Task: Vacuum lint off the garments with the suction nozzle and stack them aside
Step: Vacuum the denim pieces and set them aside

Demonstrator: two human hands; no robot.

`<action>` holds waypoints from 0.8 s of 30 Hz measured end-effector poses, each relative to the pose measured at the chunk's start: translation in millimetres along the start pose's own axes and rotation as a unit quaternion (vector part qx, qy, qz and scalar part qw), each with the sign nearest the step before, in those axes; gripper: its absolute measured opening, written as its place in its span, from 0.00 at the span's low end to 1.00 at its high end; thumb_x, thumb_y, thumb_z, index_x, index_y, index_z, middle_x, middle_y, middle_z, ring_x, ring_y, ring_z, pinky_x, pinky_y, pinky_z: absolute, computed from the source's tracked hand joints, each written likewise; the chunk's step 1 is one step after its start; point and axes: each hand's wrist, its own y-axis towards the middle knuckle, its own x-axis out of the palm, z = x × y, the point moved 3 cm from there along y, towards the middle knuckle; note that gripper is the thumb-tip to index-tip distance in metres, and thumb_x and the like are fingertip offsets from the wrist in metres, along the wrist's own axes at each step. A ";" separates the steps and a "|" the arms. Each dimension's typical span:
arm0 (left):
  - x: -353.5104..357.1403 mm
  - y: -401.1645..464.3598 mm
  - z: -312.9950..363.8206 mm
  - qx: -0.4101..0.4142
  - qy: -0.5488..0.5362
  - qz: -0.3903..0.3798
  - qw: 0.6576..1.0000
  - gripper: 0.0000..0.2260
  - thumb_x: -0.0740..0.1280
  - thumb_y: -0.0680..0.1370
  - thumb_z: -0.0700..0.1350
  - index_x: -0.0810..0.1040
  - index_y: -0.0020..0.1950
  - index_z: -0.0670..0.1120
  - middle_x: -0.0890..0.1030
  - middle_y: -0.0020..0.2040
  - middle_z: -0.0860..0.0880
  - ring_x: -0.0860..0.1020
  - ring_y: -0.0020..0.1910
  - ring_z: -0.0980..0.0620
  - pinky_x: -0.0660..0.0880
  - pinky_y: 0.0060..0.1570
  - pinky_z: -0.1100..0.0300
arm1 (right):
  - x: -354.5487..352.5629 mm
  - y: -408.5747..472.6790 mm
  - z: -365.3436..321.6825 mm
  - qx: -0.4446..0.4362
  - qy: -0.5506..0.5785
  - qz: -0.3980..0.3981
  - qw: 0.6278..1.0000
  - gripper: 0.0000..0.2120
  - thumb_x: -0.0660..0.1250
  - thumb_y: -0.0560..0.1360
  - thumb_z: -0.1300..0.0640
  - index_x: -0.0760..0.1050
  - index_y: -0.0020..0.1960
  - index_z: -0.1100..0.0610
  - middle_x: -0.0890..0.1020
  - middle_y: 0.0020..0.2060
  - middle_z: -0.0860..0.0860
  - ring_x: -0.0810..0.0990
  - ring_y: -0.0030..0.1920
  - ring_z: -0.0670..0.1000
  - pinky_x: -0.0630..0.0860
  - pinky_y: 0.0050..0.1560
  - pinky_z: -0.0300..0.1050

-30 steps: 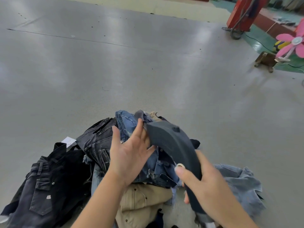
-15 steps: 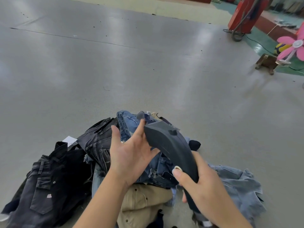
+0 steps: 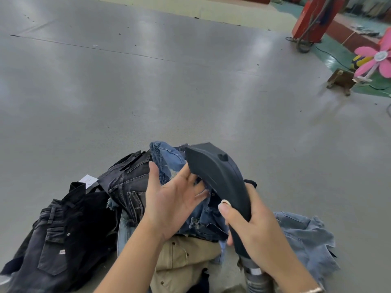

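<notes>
A heap of garments lies on the grey floor in front of me: black jeans (image 3: 50,246) at the left, dark grey jeans (image 3: 124,182), blue ripped jeans (image 3: 169,161) on top, tan trousers (image 3: 186,256) underneath and light blue denim (image 3: 304,235) at the right. My right hand (image 3: 251,231) grips the handle of the dark grey suction nozzle (image 3: 218,176), whose head points up over the pile. A ribbed hose (image 3: 256,278) runs down from it. My left hand (image 3: 173,199) is spread flat, palm up, fingertips beside the nozzle head, above the blue jeans.
Bare grey floor (image 3: 148,85) stretches ahead and to both sides. At the far right stand a red machine (image 3: 315,20) with cables, a small wooden stool (image 3: 340,81) and a pink flower-shaped fan (image 3: 378,58). A white tag (image 3: 88,180) lies by the dark jeans.
My left hand has drawn back slightly from the nozzle head and turned palm up. The nozzle has tilted a little more upright in my right hand.
</notes>
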 end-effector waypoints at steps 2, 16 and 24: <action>-0.2 -0.8 2.9 -0.003 -0.018 0.005 1.000 0.44 0.47 0.71 0.76 0.55 0.79 0.49 0.61 0.77 0.46 0.59 0.76 0.44 0.45 0.74 0.39 | -1.8 -1.0 0.2 0.000 0.001 0.010 1.000 0.09 0.66 0.75 0.49 0.69 0.46 0.34 0.77 0.27 0.50 0.78 0.25 0.51 0.76 0.31 0.38; -6.4 -0.3 15.8 0.035 -0.050 0.040 0.997 0.42 0.49 0.72 0.74 0.55 0.78 0.49 0.63 0.76 0.48 0.62 0.75 0.44 0.50 0.74 0.45 | -14.1 -6.2 0.6 -0.005 0.051 0.072 0.996 0.05 0.67 0.73 0.43 0.72 0.45 0.34 0.77 0.29 0.56 0.78 0.25 0.53 0.76 0.30 0.37; 3.9 -1.7 4.2 0.010 -0.026 0.006 1.000 0.44 0.48 0.72 0.75 0.56 0.78 0.46 0.59 0.77 0.43 0.57 0.76 0.41 0.45 0.75 0.41 | 1.7 -3.9 0.3 -0.003 -0.014 0.006 1.000 0.10 0.66 0.74 0.47 0.68 0.50 0.33 0.78 0.28 0.49 0.79 0.26 0.50 0.73 0.29 0.33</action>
